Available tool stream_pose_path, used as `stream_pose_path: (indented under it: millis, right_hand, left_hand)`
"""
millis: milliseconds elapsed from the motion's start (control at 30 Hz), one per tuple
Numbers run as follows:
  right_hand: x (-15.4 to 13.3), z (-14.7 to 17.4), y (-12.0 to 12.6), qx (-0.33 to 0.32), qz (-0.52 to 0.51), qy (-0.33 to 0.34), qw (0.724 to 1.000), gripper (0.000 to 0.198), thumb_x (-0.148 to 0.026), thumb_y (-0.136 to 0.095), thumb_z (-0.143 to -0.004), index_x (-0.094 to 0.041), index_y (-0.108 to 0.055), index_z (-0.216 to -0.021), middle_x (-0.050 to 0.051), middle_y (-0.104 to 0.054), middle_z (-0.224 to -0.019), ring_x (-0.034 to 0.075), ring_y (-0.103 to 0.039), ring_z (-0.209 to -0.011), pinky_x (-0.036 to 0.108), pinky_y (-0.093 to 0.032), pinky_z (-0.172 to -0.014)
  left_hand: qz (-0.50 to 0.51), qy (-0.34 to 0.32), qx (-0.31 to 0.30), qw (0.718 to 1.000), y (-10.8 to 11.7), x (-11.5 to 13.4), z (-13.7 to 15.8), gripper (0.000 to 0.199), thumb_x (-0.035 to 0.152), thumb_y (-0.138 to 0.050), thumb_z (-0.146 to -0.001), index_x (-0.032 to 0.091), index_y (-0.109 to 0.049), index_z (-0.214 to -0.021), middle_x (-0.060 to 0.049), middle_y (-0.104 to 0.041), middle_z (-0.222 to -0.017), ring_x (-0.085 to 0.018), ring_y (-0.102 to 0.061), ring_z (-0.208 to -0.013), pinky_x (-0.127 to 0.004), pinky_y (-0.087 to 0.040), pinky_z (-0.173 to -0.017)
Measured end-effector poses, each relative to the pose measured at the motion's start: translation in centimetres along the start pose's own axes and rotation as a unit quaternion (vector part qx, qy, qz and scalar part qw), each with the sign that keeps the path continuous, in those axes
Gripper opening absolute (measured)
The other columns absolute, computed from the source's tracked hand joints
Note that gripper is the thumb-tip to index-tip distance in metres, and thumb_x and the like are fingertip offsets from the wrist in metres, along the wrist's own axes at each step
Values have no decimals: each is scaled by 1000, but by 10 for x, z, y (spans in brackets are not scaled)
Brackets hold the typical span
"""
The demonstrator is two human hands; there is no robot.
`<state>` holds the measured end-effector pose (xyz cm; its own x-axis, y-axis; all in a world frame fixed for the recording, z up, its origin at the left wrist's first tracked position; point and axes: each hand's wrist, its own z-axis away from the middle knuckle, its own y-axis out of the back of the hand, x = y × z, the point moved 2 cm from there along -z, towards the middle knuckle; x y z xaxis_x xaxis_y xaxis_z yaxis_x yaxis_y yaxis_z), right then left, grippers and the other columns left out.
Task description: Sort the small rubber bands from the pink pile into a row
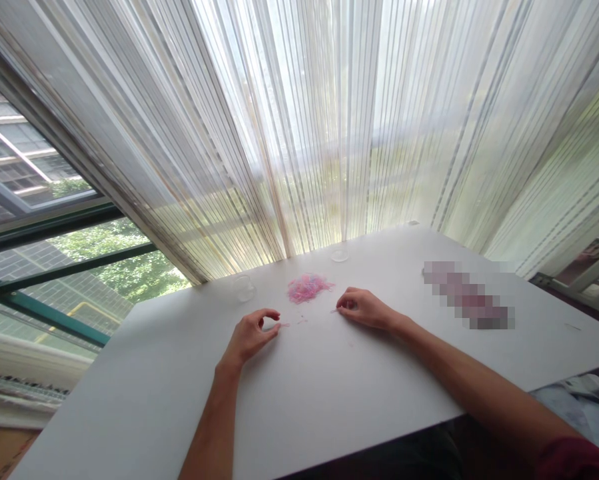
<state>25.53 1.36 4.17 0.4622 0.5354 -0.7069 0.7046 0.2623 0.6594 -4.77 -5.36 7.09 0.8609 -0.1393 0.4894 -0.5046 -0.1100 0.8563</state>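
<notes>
A loose pile of thin, mostly pink pieces with some bluish ones (pixel 308 288) lies on the white table (pixel 299 393); their exact kind is too small to tell. To the near left of the pile, my left hand (pixel 249 338) has thumb and forefinger apart, with a small pink bit (pixel 286 325) by the thumb tip. My right hand (pixel 363 307) rests at the pile's near right, its fingers pinched together. A thin pink piece (pixel 334 310) sticks out from those fingertips. A few stray bits (pixel 302 321) lie between the hands.
Behind my left hand stands a clear round container (pixel 244 288). Another clear shallow dish (pixel 339 255) sits near the table's back edge. A blurred-out pinkish, dark-ended object (pixel 466 293) lies on the right. Sheer striped curtains (pixel 319 133) hang behind the table.
</notes>
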Motion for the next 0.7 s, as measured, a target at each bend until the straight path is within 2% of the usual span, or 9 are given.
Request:
stream_pose_path:
  millis: [200,700]
  right_hand:
    - [1,-1,0,6,-2,-1,1000,16,-28,-60,-83,-18,-73,-83,5,-63,-86,15,-60,-73,28,-50,-72]
    - [2,0,-1,4,-3,2,1000,15,-24,-60,-82,-18,-73,-83,5,-62,-85,16,-60,-74,28,-50,-73]
  left_hand:
    - [5,0,-17,1000,-8,-1,-2,28,46,-61,-77,24,-74,-89,0,-72,-88,-15,-54,-68,-25,-44,-66]
    - [-7,-1,-6,1000,-11,-1,-2,23,41,-60,-79,25,-74,-86,1,-72,-84,-15,-57,-68,-24,-43,-65]
